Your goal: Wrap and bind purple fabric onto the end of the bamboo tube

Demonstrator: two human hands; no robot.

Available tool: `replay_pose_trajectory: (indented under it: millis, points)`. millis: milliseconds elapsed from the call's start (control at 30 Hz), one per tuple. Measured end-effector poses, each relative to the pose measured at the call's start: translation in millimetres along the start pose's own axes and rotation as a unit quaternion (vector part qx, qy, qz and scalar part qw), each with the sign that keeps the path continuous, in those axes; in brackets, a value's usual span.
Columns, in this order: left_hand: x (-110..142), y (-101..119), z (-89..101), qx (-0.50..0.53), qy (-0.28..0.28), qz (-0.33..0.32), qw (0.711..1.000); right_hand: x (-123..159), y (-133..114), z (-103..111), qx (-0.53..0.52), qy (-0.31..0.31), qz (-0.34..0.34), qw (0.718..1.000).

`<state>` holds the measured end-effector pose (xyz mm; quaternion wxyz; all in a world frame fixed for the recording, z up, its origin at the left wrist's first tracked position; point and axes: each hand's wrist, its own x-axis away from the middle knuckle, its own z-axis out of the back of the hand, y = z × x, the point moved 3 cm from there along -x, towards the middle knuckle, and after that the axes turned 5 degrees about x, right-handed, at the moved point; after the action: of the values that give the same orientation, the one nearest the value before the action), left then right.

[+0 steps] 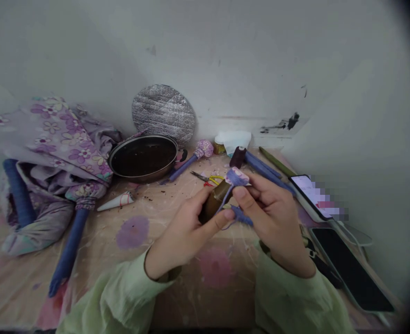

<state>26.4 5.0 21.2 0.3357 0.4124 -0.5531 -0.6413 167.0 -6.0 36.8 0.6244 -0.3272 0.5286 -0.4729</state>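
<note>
Left hand (pixel 186 239) and right hand (pixel 272 218) both raised above a printed tabletop covering (pixel 131 232), fingers curled inward and closed, neither hand open. Brown cylindrical piece (pixel 214 202) held between the two hands, its material undetermined, left fingertips (pixel 200 197) wrapped against its near side. Long axis tilted, lower end toward the left palm, upper end toward the right fingertips (pixel 239 194) and the far wall. Lavender yarn-wrapped knob (pixel 237 176) at the upper end, pinched in the right fingers. Blue yarn strand (pixel 225 200) running down from the knob to a blue yarn bundle (pixel 241 215), the bundle lying just past the left thumb, below the right fingers. Pale green sleeves (pixel 114 297) on both forearms. Just beyond the hands: yellow-handled pliers (pixel 208 178), dark thread spool (pixel 238 157), blue wrapped rods (pixel 264 169). Farther left: wrapped stick with lavender head (pixel 187 162), dark round pan (pixel 143 157), white paper cone (pixel 116 202). To the right: two smartphones (pixel 309 197), one lit, one dark (pixel 351 269).
</note>
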Motion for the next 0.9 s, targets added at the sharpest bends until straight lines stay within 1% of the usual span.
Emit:
replay_pose_trajectory:
  millis: [67,167,300,400,467,633,733,900]
  points:
    - [1.1,-1.2,-1.0,0.015,0.006,-0.007,1.0,-0.6,1.7,0.7,-0.002,0.02,-0.016,1.0]
    - [0.9,-3.0,-1.1,0.072,0.001,0.008,0.997,-1.3,3.5,4.0,-0.013,0.043,-0.041,0.998]
    - [0.5,-1.6,2.1,0.099,0.018,0.024,0.995,-2.9,4.6,7.5,-0.056,0.031,-0.043,0.997]
    - [-0.3,-0.2,5.0,0.123,0.023,0.027,0.992,-3.1,3.5,8.5,-0.045,0.025,-0.034,0.998]
    - [-1.1,-0.6,6.4,0.135,0.014,0.034,0.99,-2.5,3.0,8.8,-0.043,0.028,-0.034,0.998]
    - [-1.3,-2.3,6.4,0.179,-0.027,0.066,0.981,-1.1,5.6,9.7,-0.08,0.046,-0.023,0.995]
    - [-0.8,-0.8,4.6,0.233,-0.046,0.089,0.967,-1.3,7.7,9.1,-0.089,0.042,-0.024,0.995]
    - [-1.0,0.2,2.4,0.311,-0.056,0.112,0.942,-2.1,6.3,7.0,-0.086,0.036,-0.026,0.995]
